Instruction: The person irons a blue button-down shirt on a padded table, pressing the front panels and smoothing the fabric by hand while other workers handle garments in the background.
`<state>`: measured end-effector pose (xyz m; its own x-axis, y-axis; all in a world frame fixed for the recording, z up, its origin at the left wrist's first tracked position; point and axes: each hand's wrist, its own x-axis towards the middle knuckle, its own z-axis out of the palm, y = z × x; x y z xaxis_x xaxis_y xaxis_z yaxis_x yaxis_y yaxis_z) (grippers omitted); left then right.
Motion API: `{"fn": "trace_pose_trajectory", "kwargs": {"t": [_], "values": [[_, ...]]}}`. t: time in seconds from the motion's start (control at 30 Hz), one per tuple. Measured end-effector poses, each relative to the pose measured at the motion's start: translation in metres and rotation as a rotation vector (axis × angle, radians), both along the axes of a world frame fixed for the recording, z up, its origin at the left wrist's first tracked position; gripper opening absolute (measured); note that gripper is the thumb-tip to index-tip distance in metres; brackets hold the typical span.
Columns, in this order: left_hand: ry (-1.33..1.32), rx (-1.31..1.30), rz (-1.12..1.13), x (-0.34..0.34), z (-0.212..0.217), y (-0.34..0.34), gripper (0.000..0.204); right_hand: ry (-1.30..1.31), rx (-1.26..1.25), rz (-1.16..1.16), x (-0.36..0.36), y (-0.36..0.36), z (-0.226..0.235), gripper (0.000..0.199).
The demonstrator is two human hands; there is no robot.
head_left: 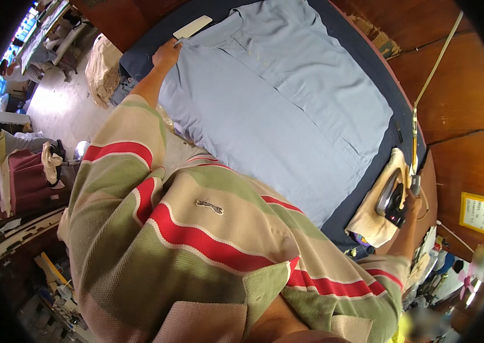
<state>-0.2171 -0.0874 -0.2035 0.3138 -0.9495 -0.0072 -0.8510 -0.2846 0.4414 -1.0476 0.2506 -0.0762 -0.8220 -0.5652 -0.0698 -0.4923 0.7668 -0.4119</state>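
While the left arm stretched far out across the tabletop (368, 57), the left hand (166, 55) lay flat with its grip released, fingers pressing the edge of a pale blue shirt (276, 108) near a whitish flat card (192, 27). The shirt was spread smooth over a dark navy padded cover (362, 188), its cloth soft and matte, with a straight placket seam running along its length. At the near right, the right hand (410, 203) was clenched around the handle of an iron (392, 201), which rested on a cream folded cloth (370, 220). A pale cord (433, 71) rose from the iron across the curved wooden surface.
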Motion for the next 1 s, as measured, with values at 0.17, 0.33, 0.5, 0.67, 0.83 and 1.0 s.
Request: {"fn": "trace_pose_trajectory", "kwargs": {"t": [0.17,0.33,0.5,0.67,0.83,1.0], "values": [[-0.113,-0.002,-0.146,0.002,0.009,0.0,0.04,0.229,-0.058,0.515,0.122,0.001,0.037,0.041],[-0.052,-0.048,-0.177,0.002,0.004,-0.011,0.041,0.24,0.21,0.66,0.272,-0.055,0.058,0.052],[-0.158,-0.211,-0.34,0.004,0.008,-0.018,0.045,0.143,0.366,0.9,0.413,-0.112,0.037,0.053],[-0.123,-0.174,-0.055,0.016,0.024,0.049,0.041,0.084,0.209,1.175,0.54,-0.173,0.021,0.046],[-0.124,-0.216,0.037,0.011,0.006,0.107,0.029,0.112,0.126,1.309,0.625,-0.242,0.013,0.054],[0.031,-0.228,0.089,0.024,0.001,0.107,0.024,0.146,0.049,1.35,0.668,-0.305,0.01,0.061]]}}
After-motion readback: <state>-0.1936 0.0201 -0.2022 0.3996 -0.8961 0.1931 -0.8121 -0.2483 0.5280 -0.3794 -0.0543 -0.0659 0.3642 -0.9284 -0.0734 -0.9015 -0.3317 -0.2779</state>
